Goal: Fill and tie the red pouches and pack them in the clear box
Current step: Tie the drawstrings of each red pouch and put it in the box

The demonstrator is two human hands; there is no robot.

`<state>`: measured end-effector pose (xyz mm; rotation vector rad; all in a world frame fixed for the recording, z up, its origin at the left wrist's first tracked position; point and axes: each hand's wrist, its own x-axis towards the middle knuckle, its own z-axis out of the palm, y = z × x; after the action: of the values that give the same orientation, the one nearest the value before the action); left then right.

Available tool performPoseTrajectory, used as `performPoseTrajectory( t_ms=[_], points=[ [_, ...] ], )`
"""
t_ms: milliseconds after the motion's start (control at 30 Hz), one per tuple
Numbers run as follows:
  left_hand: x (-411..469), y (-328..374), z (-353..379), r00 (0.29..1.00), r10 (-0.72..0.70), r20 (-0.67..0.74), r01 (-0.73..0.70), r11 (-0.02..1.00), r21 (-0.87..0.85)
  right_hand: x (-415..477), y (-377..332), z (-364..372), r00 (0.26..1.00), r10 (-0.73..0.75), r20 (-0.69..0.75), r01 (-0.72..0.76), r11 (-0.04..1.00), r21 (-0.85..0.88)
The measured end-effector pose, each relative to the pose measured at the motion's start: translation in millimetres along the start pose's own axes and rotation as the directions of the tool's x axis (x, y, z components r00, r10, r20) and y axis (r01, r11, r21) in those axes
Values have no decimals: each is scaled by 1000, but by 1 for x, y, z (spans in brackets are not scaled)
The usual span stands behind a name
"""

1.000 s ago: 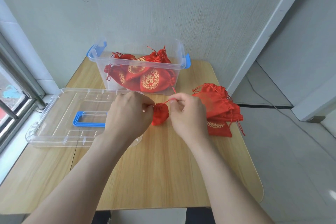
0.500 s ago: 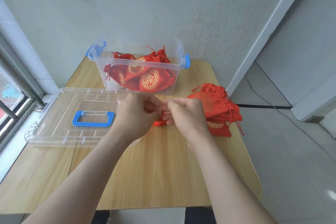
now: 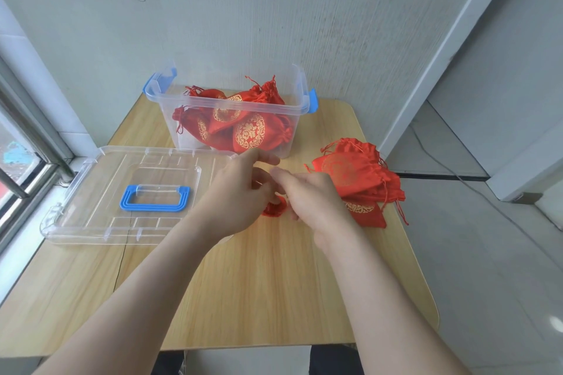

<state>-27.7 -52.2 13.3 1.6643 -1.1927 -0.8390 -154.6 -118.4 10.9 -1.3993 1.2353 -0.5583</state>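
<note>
A small red pouch point(image 3: 273, 210) sits low over the wooden table point(image 3: 262, 289), mostly hidden between my hands. My left hand point(image 3: 237, 195) holds it from the left, thumb at the pouch and index finger stretched out above. From the right, my right hand point(image 3: 313, 201) covers the pouch's top with its fingers meeting the left hand's; its grip is hidden. The clear box point(image 3: 304, 106) with blue latches stands open at the back with several filled red pouches point(image 3: 248, 132) inside.
The box's clear lid point(image 3: 91, 192) with a blue handle point(image 3: 154, 198) lies flat at the left, by a window. A pile of flat red pouches point(image 3: 356, 173) lies at the table's right edge. A wall stands behind the box.
The pouch was held up between my hands with a string pulled taut. Now it sits lower and mostly hidden, my hands have closed together over it, and my left index finger has straightened.
</note>
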Motion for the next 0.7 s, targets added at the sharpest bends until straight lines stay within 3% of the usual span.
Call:
performPoseTrajectory(
  t_ms=[233, 467, 567, 700],
  points=[
    [4, -5, 0, 998, -65, 15, 65, 998, -1, 7, 3, -1, 997, 10, -78, 4, 982, 187],
    [8, -13, -7, 993, -102, -60, 101, 995, -28, 8, 5, 2, 997, -21, -74, 35, 979, 202],
    [9, -8, -9, 981, -186, -60, 171, 964, -204, 7, 0, 3, 996, -59, -71, 76, 960, 270],
    [11, 1, -9, 967, -255, 24, 235, 846, -479, 2, -6, 0, 992, -77, -98, 109, 916, 386]
  ],
)
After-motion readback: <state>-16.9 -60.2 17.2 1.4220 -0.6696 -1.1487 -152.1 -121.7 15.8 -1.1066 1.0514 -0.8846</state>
